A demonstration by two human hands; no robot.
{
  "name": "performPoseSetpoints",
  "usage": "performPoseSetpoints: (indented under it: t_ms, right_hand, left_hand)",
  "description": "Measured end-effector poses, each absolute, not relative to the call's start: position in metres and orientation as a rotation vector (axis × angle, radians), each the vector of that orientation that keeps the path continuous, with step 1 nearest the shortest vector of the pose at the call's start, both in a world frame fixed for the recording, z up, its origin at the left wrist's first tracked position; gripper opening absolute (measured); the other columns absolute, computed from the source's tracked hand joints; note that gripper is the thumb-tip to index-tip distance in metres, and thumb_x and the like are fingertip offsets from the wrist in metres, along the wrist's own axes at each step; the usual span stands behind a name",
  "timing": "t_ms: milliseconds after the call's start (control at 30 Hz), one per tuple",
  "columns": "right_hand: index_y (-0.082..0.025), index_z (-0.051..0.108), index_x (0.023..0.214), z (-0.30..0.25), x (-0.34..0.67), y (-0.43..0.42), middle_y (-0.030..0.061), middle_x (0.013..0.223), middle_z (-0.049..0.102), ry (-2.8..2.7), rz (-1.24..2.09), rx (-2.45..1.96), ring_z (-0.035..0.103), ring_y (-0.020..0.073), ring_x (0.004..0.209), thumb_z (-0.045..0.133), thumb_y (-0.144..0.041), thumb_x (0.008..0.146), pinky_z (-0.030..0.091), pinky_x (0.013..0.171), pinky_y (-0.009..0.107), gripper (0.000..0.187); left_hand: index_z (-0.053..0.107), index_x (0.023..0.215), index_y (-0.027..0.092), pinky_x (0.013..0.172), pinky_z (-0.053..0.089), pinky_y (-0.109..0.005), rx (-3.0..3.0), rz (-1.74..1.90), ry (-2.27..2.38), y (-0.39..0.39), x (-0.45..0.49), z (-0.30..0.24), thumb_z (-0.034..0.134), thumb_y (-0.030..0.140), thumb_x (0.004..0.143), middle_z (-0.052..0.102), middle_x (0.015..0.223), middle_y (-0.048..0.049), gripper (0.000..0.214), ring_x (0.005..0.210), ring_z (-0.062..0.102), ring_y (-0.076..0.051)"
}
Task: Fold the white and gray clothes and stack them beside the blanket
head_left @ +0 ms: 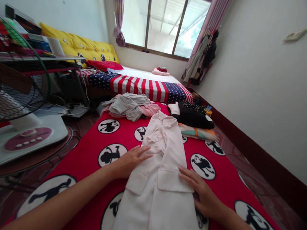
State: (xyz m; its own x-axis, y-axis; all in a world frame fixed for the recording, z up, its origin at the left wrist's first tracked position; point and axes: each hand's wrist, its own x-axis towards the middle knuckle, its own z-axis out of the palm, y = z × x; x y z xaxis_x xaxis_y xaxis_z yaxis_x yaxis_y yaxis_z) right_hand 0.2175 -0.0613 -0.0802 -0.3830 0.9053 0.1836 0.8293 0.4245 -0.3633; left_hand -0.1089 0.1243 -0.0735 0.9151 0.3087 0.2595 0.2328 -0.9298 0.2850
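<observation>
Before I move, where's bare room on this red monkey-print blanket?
Bare red blanket shows left of the off-white jacket, between your left hand and the crumpled grey and pink clothes; also right, between your right hand and the folded orange and teal cloth. The far end, with black clothing, is crowded.

- A pale cream-pink garment (158, 166) with a smooth, plain surface, apparently a jacket.
- It lies lengthwise on the red blanket (90, 163), narrow end towards 12 o'clock, wider end running out of view at 6.
- Two flaps (175, 180) lie flat, around 8 and 4 o'clock from its middle.
- Loose folds bunch towards 12; the lower part is fairly smooth, with a lengthwise edge running towards 6.
</observation>
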Motion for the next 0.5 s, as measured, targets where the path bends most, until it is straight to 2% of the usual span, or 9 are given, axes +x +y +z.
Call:
performPoseSetpoints:
  t_ms: [133,267,367,500]
  right_hand:
    - [-0.025,0.034,0.145,-0.086,0.208,-0.045,0.0131,0.152,0.031,-2.359,0.285,-1.502,0.028,0.029,0.14,0.059,-0.03,0.082,0.027,0.112,0.056,0.068]
    - [-0.031,0.045,0.139,-0.088,0.197,-0.027,0.0104,0.151,0.034,-2.46,0.306,-1.436,0.027,0.0278,0.141,0.057,-0.046,0.086,0.02,0.113,0.058,0.056]
    - [-0.034,0.045,0.138,-0.087,0.19,-0.024,0.0075,0.149,0.037,-2.506,0.355,-1.403,0.027,0.025,0.141,0.054,-0.045,0.089,0.018,0.114,0.057,0.05]
    - [-0.03,0.045,0.138,-0.081,0.186,-0.037,0.0104,0.152,0.033,-2.497,0.399,-1.424,0.027,0.0257,0.141,0.056,-0.031,0.087,0.022,0.113,0.055,0.052]
  left_hand:
    - [0.039,0.142,0.025,0.116,0.016,-0.048,2.867,0.397,0.298,0.146,-0.081,-0.069,0.054,0.035,0.09,0.028,0.154,-0.0125,0.055,0.143,0.022,-0.027]
    - [0.049,0.135,0.03,0.117,0.01,-0.047,2.9,0.218,0.041,0.152,-0.074,-0.07,0.055,0.041,0.089,0.031,0.153,-0.0083,0.047,0.143,0.022,-0.026]
    - [0.047,0.136,0.029,0.117,0.011,-0.046,2.887,0.139,-0.028,0.145,-0.08,-0.07,0.058,0.043,0.086,0.031,0.153,-0.0093,0.053,0.142,0.025,-0.026]
    - [0.044,0.139,0.029,0.115,0.019,-0.047,2.872,0.138,0.056,0.129,-0.096,-0.064,0.06,0.034,0.084,0.032,0.152,-0.0104,0.057,0.14,0.028,-0.029]
